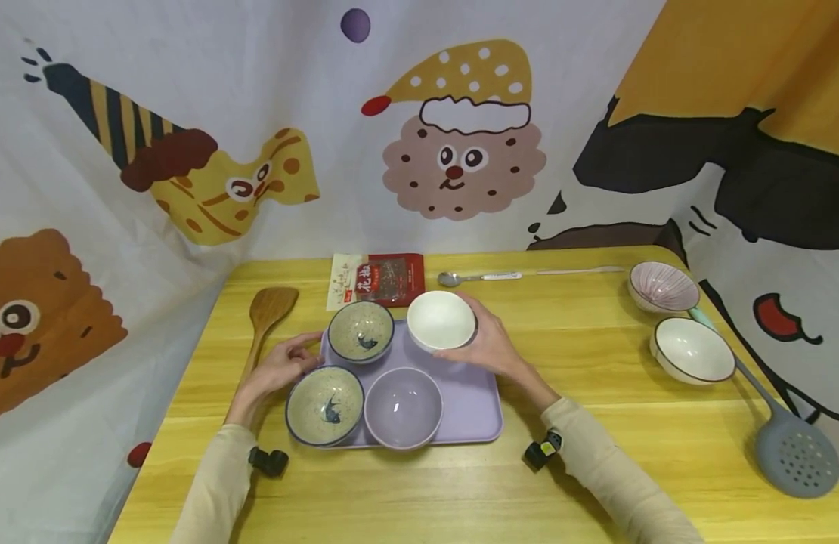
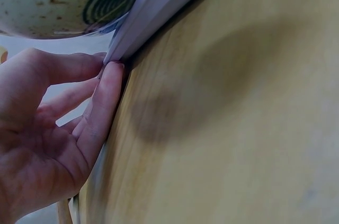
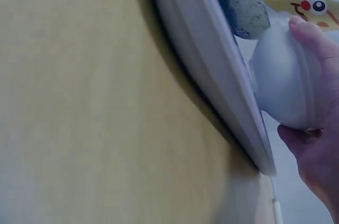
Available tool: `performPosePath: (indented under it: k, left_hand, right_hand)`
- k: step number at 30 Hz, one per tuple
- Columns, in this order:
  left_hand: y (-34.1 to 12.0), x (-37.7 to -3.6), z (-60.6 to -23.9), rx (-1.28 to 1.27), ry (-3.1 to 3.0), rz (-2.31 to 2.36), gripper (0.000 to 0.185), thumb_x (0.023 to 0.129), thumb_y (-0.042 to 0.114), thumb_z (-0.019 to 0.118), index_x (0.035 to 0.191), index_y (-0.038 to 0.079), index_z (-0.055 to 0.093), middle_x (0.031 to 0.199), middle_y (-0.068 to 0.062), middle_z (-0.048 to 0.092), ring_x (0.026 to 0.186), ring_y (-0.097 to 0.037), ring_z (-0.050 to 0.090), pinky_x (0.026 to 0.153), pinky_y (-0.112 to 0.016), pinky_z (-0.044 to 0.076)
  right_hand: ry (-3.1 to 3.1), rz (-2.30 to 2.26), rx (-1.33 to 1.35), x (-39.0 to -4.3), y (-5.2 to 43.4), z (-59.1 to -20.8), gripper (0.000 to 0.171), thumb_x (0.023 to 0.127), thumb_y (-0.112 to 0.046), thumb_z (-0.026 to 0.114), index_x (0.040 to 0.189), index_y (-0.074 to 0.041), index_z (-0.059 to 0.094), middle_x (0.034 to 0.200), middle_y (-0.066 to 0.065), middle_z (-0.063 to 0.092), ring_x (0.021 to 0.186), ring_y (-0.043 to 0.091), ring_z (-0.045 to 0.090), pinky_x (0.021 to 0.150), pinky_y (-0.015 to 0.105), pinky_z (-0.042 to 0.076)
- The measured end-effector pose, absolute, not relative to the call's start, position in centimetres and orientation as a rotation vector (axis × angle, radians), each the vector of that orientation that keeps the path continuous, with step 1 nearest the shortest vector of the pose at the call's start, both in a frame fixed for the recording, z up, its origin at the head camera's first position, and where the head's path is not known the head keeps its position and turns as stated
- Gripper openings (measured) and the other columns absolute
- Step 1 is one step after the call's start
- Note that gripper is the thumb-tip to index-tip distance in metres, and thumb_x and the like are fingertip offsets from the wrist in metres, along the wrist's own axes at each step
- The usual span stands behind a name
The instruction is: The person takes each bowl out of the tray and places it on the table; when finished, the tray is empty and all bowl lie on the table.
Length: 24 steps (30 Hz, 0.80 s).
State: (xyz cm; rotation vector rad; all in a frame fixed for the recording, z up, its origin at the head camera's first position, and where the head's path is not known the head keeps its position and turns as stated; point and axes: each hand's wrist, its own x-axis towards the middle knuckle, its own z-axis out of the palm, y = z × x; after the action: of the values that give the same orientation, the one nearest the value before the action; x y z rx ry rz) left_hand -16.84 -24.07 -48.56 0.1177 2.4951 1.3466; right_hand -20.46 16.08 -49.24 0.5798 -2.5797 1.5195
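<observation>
A lavender tray lies on the yellow table and carries two speckled fish bowls and a lilac bowl. My right hand grips a plain white bowl at the tray's back right corner, fingers curled round its far side. In the right wrist view the white bowl sits above the tray rim in that hand. My left hand is at the tray's left edge. The left wrist view shows thumb and forefinger pinching the tray rim.
A wooden spatula lies left of the tray. Behind it are a red packet and a metal spoon. At the right stand a pink ribbed bowl, a dark-rimmed white bowl and a grey slotted skimmer. Cloth walls enclose the table.
</observation>
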Motion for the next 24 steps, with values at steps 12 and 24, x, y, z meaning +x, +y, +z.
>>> performPosePath:
  k: [12,24]
  left_hand:
    - [-24.3,-17.1,-48.8,0.105,2.462,1.389,0.059,0.096,0.012,0.065,0.151,0.002,0.045,0.087,-0.010,0.067,0.069,-0.013,0.056,0.057,-0.024,0.047]
    - [-24.2,-17.1,-48.8,0.099,2.463,1.384,0.059,0.096,0.011,0.065,0.150,0.002,0.046,0.090,-0.011,0.068,0.071,-0.014,0.058,0.058,-0.024,0.048]
  right_hand:
    - [-2.454,1.444,0.325,-20.5,19.8,-48.0,0.112,0.061,-0.028,0.099,0.153,-0.009,0.038,0.148,0.019,0.051,0.129,0.037,0.056,0.103,0.055,0.049]
    - [-2.345,1.350,0.049,-21.0,24.8,-47.9,0.111,0.061,-0.024,0.098,0.154,-0.009,0.038,0.147,0.020,0.051,0.130,0.038,0.053,0.105,0.058,0.045]
